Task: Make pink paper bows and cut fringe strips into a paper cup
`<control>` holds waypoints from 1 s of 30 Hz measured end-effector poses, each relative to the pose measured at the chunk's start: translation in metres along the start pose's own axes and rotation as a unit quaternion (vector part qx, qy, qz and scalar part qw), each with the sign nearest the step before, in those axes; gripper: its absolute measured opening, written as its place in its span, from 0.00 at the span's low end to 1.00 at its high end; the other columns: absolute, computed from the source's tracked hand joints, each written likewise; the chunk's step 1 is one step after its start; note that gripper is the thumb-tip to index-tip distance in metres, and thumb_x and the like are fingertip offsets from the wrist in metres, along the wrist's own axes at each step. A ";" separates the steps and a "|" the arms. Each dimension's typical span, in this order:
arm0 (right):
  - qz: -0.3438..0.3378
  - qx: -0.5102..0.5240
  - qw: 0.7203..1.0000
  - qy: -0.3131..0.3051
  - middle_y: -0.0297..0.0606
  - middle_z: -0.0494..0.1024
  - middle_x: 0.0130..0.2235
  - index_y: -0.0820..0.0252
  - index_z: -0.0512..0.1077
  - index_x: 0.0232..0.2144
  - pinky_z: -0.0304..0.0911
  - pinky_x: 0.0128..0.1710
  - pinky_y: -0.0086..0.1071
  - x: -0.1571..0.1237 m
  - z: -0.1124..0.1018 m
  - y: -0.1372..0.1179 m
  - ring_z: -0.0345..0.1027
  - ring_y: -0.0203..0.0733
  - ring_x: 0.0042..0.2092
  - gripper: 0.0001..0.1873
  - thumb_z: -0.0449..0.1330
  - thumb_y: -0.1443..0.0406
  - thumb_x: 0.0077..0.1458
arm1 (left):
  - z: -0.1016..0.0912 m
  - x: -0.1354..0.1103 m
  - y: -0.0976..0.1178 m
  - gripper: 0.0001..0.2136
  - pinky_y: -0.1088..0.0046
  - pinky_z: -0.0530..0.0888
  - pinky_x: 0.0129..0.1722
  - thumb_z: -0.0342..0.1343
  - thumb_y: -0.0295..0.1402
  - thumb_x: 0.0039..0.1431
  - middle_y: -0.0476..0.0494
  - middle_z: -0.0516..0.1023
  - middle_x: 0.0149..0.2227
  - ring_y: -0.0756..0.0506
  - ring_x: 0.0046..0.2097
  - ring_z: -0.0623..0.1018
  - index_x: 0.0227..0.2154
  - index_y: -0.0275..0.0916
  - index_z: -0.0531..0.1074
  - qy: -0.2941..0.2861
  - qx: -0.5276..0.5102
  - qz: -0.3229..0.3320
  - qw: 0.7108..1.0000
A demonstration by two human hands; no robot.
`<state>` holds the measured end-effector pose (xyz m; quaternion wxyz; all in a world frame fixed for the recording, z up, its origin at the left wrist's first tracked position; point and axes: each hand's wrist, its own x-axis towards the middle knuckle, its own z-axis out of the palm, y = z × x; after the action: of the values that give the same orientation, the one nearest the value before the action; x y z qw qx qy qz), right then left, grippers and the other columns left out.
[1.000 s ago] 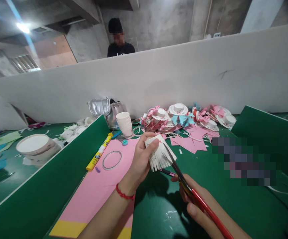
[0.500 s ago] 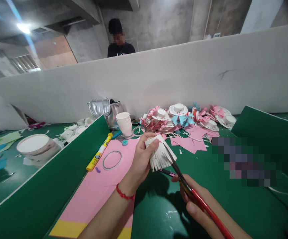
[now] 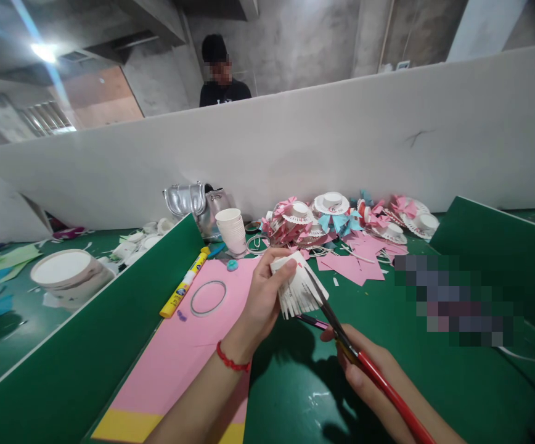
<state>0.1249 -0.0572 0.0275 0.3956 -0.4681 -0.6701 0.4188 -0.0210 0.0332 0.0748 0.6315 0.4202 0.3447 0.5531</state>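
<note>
My left hand [image 3: 270, 280] pinches a white paper cup [image 3: 299, 285] whose side is slit into a fringe of narrow strips along the lower edge. In my right hand [image 3: 360, 357] is a pair of scissors [image 3: 383, 385] with long red handles and dark blades. The blades lie at the right part of the cup wall, with the paper between or against them. Beneath the cup, a thin dark and pink tool [image 3: 312, 321] shows in part on the green table. Pink paper [image 3: 193, 354] with a yellow strip lies under my left forearm.
On the pink paper rest a roll of tape [image 3: 208, 298] and a yellow glue stick [image 3: 185, 282]. Stacked paper cups [image 3: 231, 231] stand behind, beside a silver bag [image 3: 188, 200]. Finished-looking paper hats [image 3: 332, 202] pile up at the back. Green dividers [image 3: 110, 308] flank the space.
The scissors and my right hand have shifted very slightly to the right. The cup has moved a touch with them; all else looks the same.
</note>
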 end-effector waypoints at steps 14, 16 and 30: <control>-0.005 0.005 1.000 0.026 0.22 0.50 0.15 0.58 0.65 0.32 0.40 0.16 0.27 -0.001 0.002 0.003 0.43 0.32 0.17 0.25 0.45 0.44 0.52 | 0.000 0.000 0.000 0.10 0.80 0.66 0.22 0.61 0.33 0.42 0.54 0.70 0.23 0.53 0.24 0.71 0.29 0.40 0.67 0.001 -0.010 -0.007 1.000; 0.001 -0.003 1.000 0.024 0.23 0.49 0.15 0.58 0.65 0.32 0.41 0.16 0.27 -0.001 0.002 0.003 0.43 0.32 0.17 0.25 0.44 0.45 0.53 | 0.000 0.000 0.000 0.10 0.80 0.66 0.22 0.61 0.33 0.42 0.54 0.70 0.23 0.53 0.23 0.71 0.29 0.40 0.67 0.002 -0.009 -0.009 1.000; 0.020 -0.024 0.999 0.045 0.24 0.47 0.15 0.59 0.69 0.29 0.40 0.16 0.27 -0.003 0.002 0.001 0.43 0.33 0.17 0.26 0.44 0.45 0.52 | 0.001 -0.001 0.000 0.10 0.80 0.67 0.23 0.61 0.32 0.43 0.53 0.72 0.24 0.53 0.23 0.71 0.29 0.40 0.67 -0.008 -0.013 -0.002 1.000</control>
<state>0.1244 -0.0599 0.0253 0.4052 -0.5091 -0.6521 0.3891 -0.0203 0.0315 0.0755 0.6409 0.4156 0.3332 0.5528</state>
